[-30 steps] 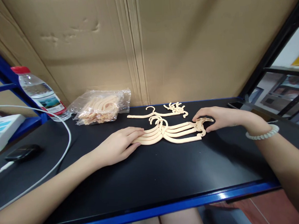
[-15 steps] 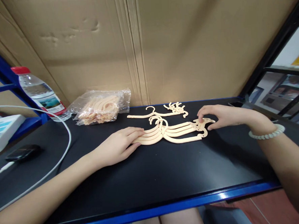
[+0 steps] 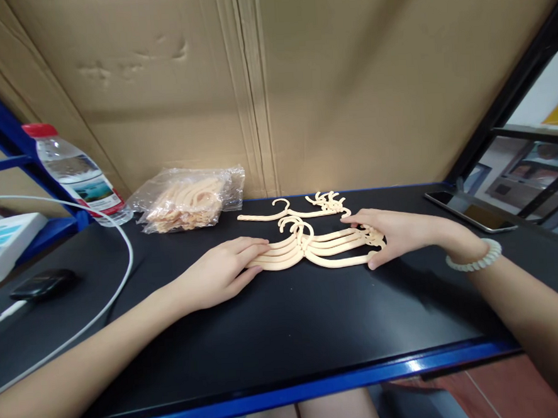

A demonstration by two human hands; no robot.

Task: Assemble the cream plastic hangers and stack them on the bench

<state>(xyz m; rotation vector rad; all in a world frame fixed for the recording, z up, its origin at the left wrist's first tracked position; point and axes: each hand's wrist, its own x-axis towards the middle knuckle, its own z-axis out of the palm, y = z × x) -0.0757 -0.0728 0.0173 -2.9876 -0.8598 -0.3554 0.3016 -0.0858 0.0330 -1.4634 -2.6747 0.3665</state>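
Several cream plastic clothes hangers (image 3: 329, 250) lie overlapped in a row on the black tabletop, their hooks bunched at the centre. My left hand (image 3: 230, 265) grips their left ends, thumb in front and fingers on top. Around their right ends, which have cut-out shapes, my right hand (image 3: 394, 233) is curled with the thumb at the near side and the fingers at the far side; it partly hides them. Behind the row lies one more cream hanger (image 3: 260, 217), with a cluster of small branching hooks at its right end.
A clear plastic bag (image 3: 188, 199) of peach-coloured hangers lies at the back left, beside a red-capped water bottle (image 3: 85, 176). A white cable (image 3: 129, 256) loops near a black device (image 3: 42, 284). A phone (image 3: 471, 211) lies at the right; cardboard (image 3: 347, 91) stands behind.
My right hand has moved left and closed in around the hangers' right ends, uncovering the phone behind its wrist. The left hand has stayed in place.
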